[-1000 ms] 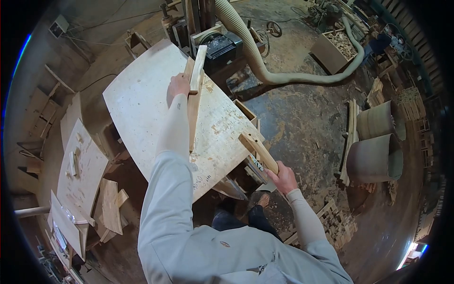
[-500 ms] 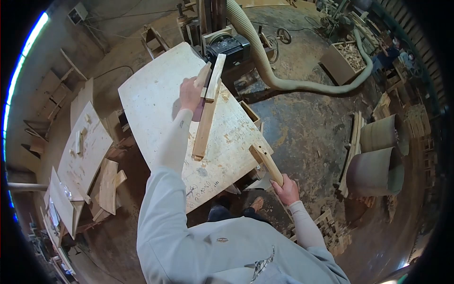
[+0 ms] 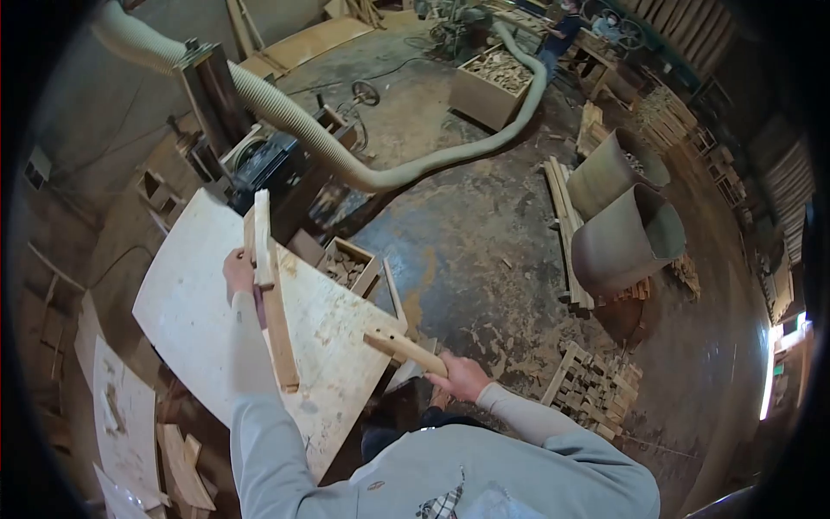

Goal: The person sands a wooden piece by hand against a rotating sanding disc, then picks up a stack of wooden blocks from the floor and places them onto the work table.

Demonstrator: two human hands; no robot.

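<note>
Two hands are both gripping wood. Left hand (image 3: 239,270) is closing around long wooden strips (image 3: 270,294), holding them near their upper end while the lower end is resting on the plywood counter (image 3: 190,303). Right hand (image 3: 460,377) is clamping the butt of a shorter notched wooden piece (image 3: 403,348), which is hanging just past the counter's near edge. Beyond the strips, a wooden box of offcuts (image 3: 347,264) is sitting against the counter's far side. Further out, a dark motor (image 3: 272,169) and a ribbed dust hose (image 3: 380,169) are lying across the dirty floor (image 3: 484,251), with curved plywood barrels (image 3: 627,233) standing well apart.
</note>
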